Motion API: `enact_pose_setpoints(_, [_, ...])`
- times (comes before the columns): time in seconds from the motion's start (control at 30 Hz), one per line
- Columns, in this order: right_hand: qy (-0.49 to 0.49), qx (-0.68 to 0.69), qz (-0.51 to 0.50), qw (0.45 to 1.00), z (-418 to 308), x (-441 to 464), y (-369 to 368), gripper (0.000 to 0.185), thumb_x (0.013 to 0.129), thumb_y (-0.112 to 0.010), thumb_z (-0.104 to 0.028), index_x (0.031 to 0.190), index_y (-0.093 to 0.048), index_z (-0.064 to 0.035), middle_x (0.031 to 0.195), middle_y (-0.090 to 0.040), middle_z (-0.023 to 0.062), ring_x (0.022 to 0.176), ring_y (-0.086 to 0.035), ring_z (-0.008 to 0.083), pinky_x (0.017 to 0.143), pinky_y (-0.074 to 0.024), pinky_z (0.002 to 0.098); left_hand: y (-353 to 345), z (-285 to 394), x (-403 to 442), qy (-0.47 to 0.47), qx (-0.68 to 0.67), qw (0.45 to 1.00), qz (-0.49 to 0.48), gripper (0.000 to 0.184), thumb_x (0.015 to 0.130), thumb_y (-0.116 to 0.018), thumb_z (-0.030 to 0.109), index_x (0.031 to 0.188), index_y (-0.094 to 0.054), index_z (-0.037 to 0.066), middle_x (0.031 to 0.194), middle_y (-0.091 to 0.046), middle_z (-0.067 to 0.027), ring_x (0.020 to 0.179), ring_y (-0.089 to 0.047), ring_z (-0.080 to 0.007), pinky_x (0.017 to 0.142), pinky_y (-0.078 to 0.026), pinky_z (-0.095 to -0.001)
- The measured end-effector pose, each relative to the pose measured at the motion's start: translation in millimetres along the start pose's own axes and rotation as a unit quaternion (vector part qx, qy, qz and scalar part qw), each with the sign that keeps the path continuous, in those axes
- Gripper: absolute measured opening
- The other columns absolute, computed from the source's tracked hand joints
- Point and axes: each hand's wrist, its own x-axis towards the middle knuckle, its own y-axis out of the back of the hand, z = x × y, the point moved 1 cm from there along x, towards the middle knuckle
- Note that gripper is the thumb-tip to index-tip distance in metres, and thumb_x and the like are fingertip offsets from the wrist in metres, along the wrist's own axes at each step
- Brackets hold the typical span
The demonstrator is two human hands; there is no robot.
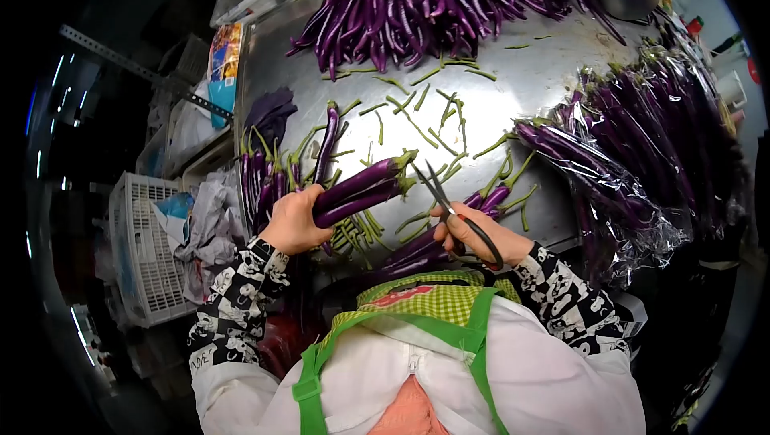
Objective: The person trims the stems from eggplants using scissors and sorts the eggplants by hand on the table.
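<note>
My left hand [294, 222] is closed around a small bunch of long purple eggplants [359, 185], their green caps pointing to the right. In my right hand [481, 234] is a pair of scissors [437, 186] with dark handles; the blades are parted and point up toward the eggplant caps, a little apart from them. Cut green stems [413, 118] lie scattered over the metal table [305, 58]. Below my hands, more eggplants [417, 250] with long stems lie near the table's front edge. Others [261, 174] rest to the left of my left hand.
A large heap of eggplants [401, 6] covers the table's far side. Eggplants wrapped in clear plastic [642, 146] are stacked at the right. A dark purple cloth or glove [273, 110] lies at the left edge. A white plastic basket [148, 250] stands left of the table.
</note>
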Motion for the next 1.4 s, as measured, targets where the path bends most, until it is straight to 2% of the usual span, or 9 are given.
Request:
enact_pose_setpoints(0.2, [-0.027,-0.012,0.056,0.998,-19.8,8.4,-4.2,0.043,0.1,-0.043,-0.042,0.116,-0.051,-0.002,0.08,-0.056,0.0022,0.066,-0.053,0.0098,0.06,-0.0457,0.0259,-0.5,16.9,3.9,-0.033,0.035,0.998,-0.031,0.036,0.061,-0.074,0.018,0.09,-0.057,0.005,0.069,-0.063,-0.0157,0.071,-0.063,-0.0355,0.067,-0.049,-0.0426])
enact_pose_setpoints(0.33, [0.188,-0.371,0.272,0.868,8.9,-4.0,10.5,0.027,0.089,-0.065,-0.026,0.09,-0.055,-0.0008,0.066,-0.059,0.0204,0.058,-0.061,0.0362,0.053,-0.0469,0.0402,1.8,7.6,5.8,-0.011,0.024,0.999,-0.036,0.039,0.062,-0.076,0.016,0.094,-0.059,0.004,0.076,-0.063,-0.0174,0.074,-0.065,-0.0337,0.067,-0.05,-0.0387])
enact_pose_setpoints(0.5, [-0.047,-0.479,0.489,0.727,51.0,-78.2,69.9,0.043,0.079,-0.073,-0.03,0.11,-0.054,-0.0059,0.09,-0.064,0.0191,0.078,-0.063,0.0371,0.068,-0.0495,0.0461,9.1,-2.2,5.2,0.086,-0.318,0.944,0.024,0.042,0.067,-0.075,0.008,0.103,-0.059,-0.004,0.085,-0.066,-0.0103,0.069,-0.064,-0.0179,0.066,-0.05,-0.0279])
enact_pose_setpoints(0.67, [-0.33,-0.651,0.279,0.625,68.7,-110.0,80.5,0.076,0.073,-0.074,-0.032,0.132,-0.042,0.0035,0.098,-0.064,0.0194,0.086,-0.064,0.0349,0.077,-0.0463,0.0492,16.0,11.9,31.8,0.163,-0.592,0.789,-0.001,0.027,0.078,-0.073,0.009,0.098,-0.058,-0.001,0.082,-0.066,-0.0113,0.067,-0.067,-0.0196,0.064,-0.057,-0.0318])
enact_pose_setpoints(0.8, [-0.159,-0.659,0.327,0.659,9.7,-76.0,51.9,0.079,0.071,-0.076,-0.04,0.13,-0.042,0.0024,0.091,-0.065,0.0167,0.08,-0.064,0.0321,0.067,-0.0474,0.0463,5.4,40.0,63.0,0.121,-0.704,0.7,0.016,0.025,0.081,-0.07,0.014,0.095,-0.059,-0.003,0.085,-0.066,-0.0113,0.076,-0.068,-0.0218,0.071,-0.058,-0.0326])
enact_pose_setpoints(0.87, [0.053,-0.485,0.386,0.783,-19.0,-45.8,35.4,0.097,0.073,-0.078,-0.043,0.14,-0.027,0.0067,0.107,-0.059,0.0265,0.098,-0.06,0.0398,0.083,-0.049,0.0408,-8.3,53.9,80.4,0.082,-0.725,0.684,0.009,0.027,0.081,-0.071,0.015,0.098,-0.061,-0.004,0.092,-0.068,-0.0137,0.083,-0.068,-0.0224,0.076,-0.057,-0.034])
enact_pose_setpoints(0.97, [0.103,-0.014,0.244,0.964,-41.7,2.2,14.5,0.106,0.084,-0.071,-0.038,0.147,0.004,0.002,0.136,-0.039,0.0315,0.123,-0.047,0.0394,0.099,-0.0432,0.0465,-29.1,87.5,98.8,0.048,-0.731,0.679,-0.043,0.036,0.079,-0.072,0.017,0.107,-0.062,-0.004,0.113,-0.066,-0.0185,0.091,-0.065,-0.0207,0.079,-0.055,-0.034])
enact_pose_setpoints(1.13, [0.258,-0.158,0.22,0.927,-56.7,50.1,7.4,0.092,0.088,-0.068,-0.024,0.148,-0.003,-0.0013,0.134,-0.04,0.022,0.125,-0.045,0.0316,0.101,-0.04,0.0367,-46.2,116.9,117.0,0.071,-0.752,0.655,-0.003,0.028,0.08,-0.071,0.011,0.101,-0.056,0.001,0.097,-0.064,-0.0102,0.088,-0.063,-0.0186,0.079,-0.053,-0.0329])
enact_pose_setpoints(1.4, [0.225,-0.077,0.202,0.95,-61.5,70.2,48.2,0.094,0.08,-0.077,-0.021,0.146,-0.014,0.0002,0.133,-0.042,0.0182,0.124,-0.045,0.0247,0.102,-0.039,0.0353,-46.0,124.6,181.0,0.006,-0.724,0.688,0.045,0.046,0.087,-0.059,0.027,0.122,-0.051,-0.002,0.111,-0.059,-0.0102,0.094,-0.057,-0.0157,0.083,-0.048,-0.0311])
